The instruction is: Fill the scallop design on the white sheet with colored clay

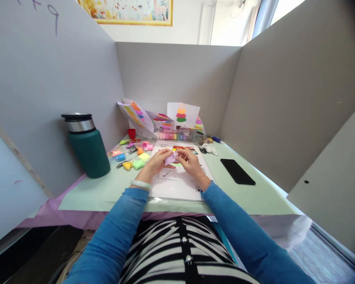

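Between my hands is a small lilac packet (169, 159), which looks like a bag of soft modelling clay. My left hand (158, 162) is closed around its left side, with a pale bangle on the wrist. The fingers of my right hand (190, 161) pinch the packet's right upper edge. Both hands are over a white board or sheet (177, 190) with printed pictures, including a small drawing near its middle. To the left of my left hand lie bagged clay pieces: green (138, 164), yellow (127, 165) and blue (120, 157).
A large green bottle (90, 152) stands at the left. A black phone (237, 171) lies at the right. Behind are a red cup (131, 133), a pack of coloured pieces (173, 136), painted papers (183, 114), white tissue (210, 149) and a blue marker (217, 139). Grey partitions (177, 71) enclose the table.
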The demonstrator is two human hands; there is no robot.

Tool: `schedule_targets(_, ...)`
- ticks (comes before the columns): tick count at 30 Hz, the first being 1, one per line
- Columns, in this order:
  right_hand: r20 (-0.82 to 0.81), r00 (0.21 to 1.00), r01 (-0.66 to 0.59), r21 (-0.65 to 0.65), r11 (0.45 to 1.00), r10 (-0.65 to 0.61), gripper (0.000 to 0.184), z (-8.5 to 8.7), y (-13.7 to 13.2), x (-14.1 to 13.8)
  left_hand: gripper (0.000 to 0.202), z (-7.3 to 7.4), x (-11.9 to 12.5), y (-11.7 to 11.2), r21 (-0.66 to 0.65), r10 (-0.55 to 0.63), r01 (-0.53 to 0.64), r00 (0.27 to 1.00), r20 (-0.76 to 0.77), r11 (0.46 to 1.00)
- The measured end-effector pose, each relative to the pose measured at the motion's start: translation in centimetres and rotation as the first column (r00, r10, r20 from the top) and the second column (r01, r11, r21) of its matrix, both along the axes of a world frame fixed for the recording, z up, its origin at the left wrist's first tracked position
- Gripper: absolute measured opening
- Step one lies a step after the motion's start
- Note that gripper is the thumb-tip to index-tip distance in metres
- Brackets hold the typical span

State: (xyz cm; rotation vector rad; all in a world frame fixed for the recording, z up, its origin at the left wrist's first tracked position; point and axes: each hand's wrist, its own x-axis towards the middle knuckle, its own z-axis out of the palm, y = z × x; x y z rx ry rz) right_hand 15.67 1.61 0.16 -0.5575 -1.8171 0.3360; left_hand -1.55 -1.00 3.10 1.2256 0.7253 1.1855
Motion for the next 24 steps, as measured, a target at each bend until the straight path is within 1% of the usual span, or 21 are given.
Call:
schedule_targets(5, 0.023, 1.000, 0.003, 0.003, 1.000, -0.003, 0.021, 0.04, 0.01, -0.07, 0.024, -0.01, 0.12, 0.15, -0.021, 0.067, -0.068, 0.998, -0.011, 0.997)
schedule_targets(12, -0.058, 0.998, -0.011, -0.142, 0.990, 0.003, 0.020, 0.17, 0.45, 0.26, 0.023, 0.19, 0.15, 0.18, -0.032, 0.062, -0.063, 0.997, -0.040, 0.998)
schedule_targets(14, -0.070, 0.998, -0.008, -0.140, 0.990, -0.002, 0.018, 0.15, 0.63, 0.41, 0.023, 0.21, 0.13, 0.15, -0.045, 0.050, -0.053, 0.997, -0.051, 0.998)
schedule_targets(18, -0.062, 0.997, -0.055, -0.112, 0.992, 0.048, 0.015, 0.09, 0.75, 0.52, 0.023, 0.19, 0.10, 0.05, -0.052, 0.052, -0.056, 0.996, -0.068, 0.997)
schedule_targets(24, -0.005, 0.997, -0.073, -0.107, 0.992, 0.073, 0.018, 0.10, 0.60, 0.42, 0.028, 0.12, 0.11, -0.04, 0.014, 0.074, -0.073, 0.995, -0.065, 0.997)
